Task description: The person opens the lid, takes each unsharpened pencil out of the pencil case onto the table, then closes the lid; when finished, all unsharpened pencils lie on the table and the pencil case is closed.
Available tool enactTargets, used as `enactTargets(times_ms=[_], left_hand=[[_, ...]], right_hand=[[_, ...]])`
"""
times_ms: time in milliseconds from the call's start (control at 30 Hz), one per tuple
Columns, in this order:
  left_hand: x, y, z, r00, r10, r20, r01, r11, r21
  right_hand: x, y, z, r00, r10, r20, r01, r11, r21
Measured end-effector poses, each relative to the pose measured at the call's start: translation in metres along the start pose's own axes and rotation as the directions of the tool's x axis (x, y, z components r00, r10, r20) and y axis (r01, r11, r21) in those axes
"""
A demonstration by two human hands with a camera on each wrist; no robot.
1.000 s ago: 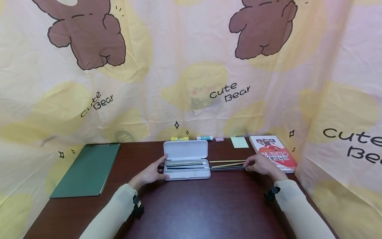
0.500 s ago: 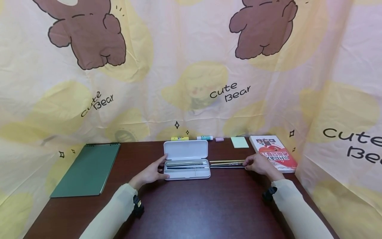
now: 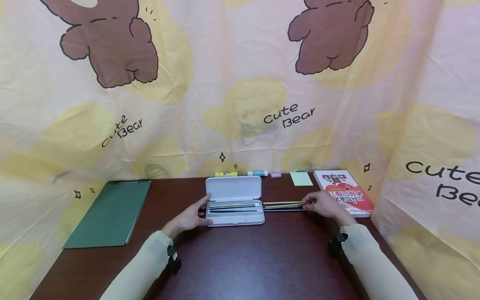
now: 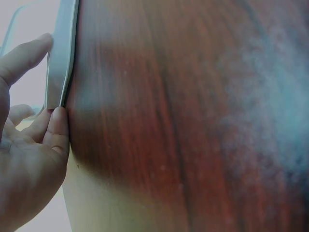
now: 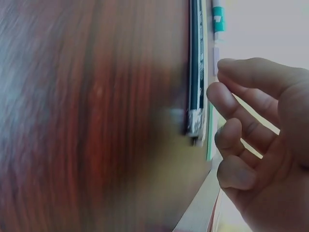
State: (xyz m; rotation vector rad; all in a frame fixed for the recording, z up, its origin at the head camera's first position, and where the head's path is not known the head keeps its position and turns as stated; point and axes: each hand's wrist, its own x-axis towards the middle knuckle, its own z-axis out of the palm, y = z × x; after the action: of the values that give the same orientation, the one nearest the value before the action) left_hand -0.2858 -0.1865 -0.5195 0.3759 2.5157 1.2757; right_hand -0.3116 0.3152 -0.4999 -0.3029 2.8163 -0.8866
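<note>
Pencils (image 5: 195, 63) at right hand (image 3: 322, 204), beside fingertips (image 5: 220, 95), perhaps touching

The right hand (image 5: 273, 162) curves; pencils (image 5: 194, 67) lie alongside.

White case (image 4: 62, 55) — cropped, left wrist view, pencils (image 5: 195, 58) — cropped, right wrist view

A study nook, by its look: a dark wood-grain bench (image 3: 240, 258) under a cloth (image 3: 210, 96) printed with bears and "Cute Bear", rising beyond the left grip (image 3: 187, 216) and right grip (image 3: 325, 205). Stationery shows it: a pencil case (image 3: 233, 189) at the left grip, pencils (image 5: 194, 72) by the right, a notepad (image 3: 108, 214) left of the left grip, a book (image 3: 348, 193) past the right.
</note>
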Motion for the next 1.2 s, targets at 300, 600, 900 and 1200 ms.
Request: enactTargets(times_ms=[300,600,900,1200], left_hand=[[-0.001,0.001,0.0,1.0,-0.012,-0.006,0.012,1.0,0.014],[0.0,0.0,0.002,1.0,-0.005,-0.005,0.005,1.0,0.016],[-0.002,0.004,0.001,1.0,-0.007,-0.007,0.007,1.0,0.013],[-0.003,0.003,0.0,1.0,-0.006,-0.006,0.006,1.0,0.009]], right_hand=[[0.008,-0.027,0.011,0.998,-0.058,-0.016,0.058,0.998,-0.01],[0.023,-0.057,0.033,0.995,-0.096,0.018,0.095,0.995,0.017],[0.035,-0.093,0.057,0.975,-0.212,0.064,0.21,0.977,0.041],[0.042,-0.115,0.074,0.951,-0.293,0.094,0.293,0.956,0.016]])
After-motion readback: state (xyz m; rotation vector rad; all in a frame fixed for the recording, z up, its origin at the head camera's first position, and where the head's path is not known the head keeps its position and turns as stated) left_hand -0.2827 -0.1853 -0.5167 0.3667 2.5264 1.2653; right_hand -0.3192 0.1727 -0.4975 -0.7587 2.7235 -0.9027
